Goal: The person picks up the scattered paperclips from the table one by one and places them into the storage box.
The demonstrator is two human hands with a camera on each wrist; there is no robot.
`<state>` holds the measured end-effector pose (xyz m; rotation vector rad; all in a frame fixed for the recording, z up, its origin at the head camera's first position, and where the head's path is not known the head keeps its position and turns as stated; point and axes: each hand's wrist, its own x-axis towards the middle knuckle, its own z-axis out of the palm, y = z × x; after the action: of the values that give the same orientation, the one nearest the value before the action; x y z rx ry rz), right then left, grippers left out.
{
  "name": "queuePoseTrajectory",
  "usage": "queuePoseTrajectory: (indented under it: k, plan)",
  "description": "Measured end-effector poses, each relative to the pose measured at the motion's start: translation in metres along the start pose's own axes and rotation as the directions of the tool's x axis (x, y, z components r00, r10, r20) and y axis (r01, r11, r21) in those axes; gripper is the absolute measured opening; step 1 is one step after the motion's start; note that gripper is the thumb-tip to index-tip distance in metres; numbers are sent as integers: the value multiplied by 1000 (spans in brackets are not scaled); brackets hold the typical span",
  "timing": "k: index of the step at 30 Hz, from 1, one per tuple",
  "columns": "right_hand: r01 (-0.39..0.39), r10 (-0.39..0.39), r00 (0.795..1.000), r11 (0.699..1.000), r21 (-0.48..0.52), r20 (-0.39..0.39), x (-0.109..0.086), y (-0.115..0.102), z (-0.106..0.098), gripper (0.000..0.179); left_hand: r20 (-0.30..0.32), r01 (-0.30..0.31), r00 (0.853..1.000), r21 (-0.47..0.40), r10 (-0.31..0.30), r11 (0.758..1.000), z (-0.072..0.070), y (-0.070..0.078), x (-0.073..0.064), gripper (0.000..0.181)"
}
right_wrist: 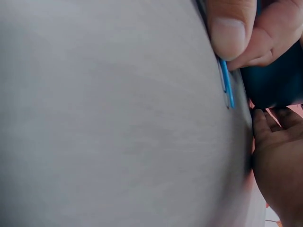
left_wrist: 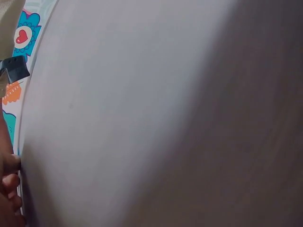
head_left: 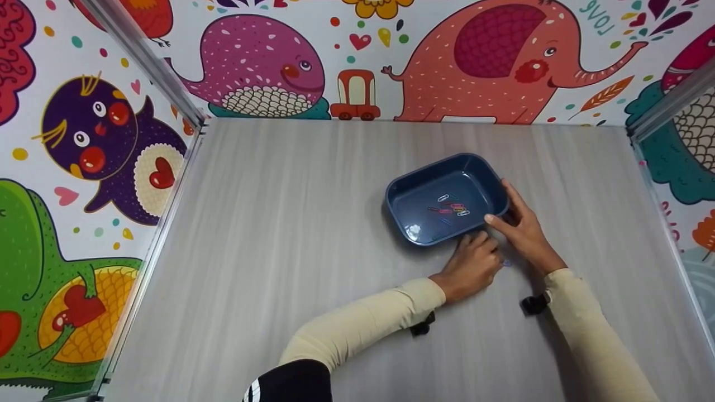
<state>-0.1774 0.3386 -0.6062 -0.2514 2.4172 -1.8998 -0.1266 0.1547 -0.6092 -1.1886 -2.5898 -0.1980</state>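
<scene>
A dark blue rectangular tray (head_left: 416, 204) is right of centre on the table in the head view. Several coloured paper clips (head_left: 445, 211) lie scattered on its bottom. At its right near corner my right hand (head_left: 524, 230) grips the tray, thumb on the rim and fingers along the outer side. Just in front of the tray's near side, my left hand (head_left: 472, 263) has its fingers curled. In the right wrist view its thumb (right_wrist: 229, 38) and finger pinch a blue paper clip (right_wrist: 227, 82), whose end sticks out low over the table. The left wrist view catches only curled fingers at its left edge.
The pale wood-grain table (head_left: 279, 223) stretches around the tray. Cartoon-printed panels (head_left: 357, 56) stand along its back and sides, with metal strips (head_left: 151, 251) at the edges. A small black camera (head_left: 534, 305) sits on the right wrist.
</scene>
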Motion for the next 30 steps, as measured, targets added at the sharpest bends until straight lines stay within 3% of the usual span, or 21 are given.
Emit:
queuePoseTrajectory:
  k: [8,21,30]
  plan:
    - [2,-2,1000,1000,13,-9,0,0,1,87,-41,-30,999,30,32,999,5,-3,0,25]
    - [2,-2,1000,1000,17,-7,1,-2,2,87,-20,-37,999,-15,37,999,6,-6,3,24]
    - [-3,3,1000,1000,-5,4,1,-1,-1,88,64,-57,996,-76,62,995,-7,-13,-2,24]
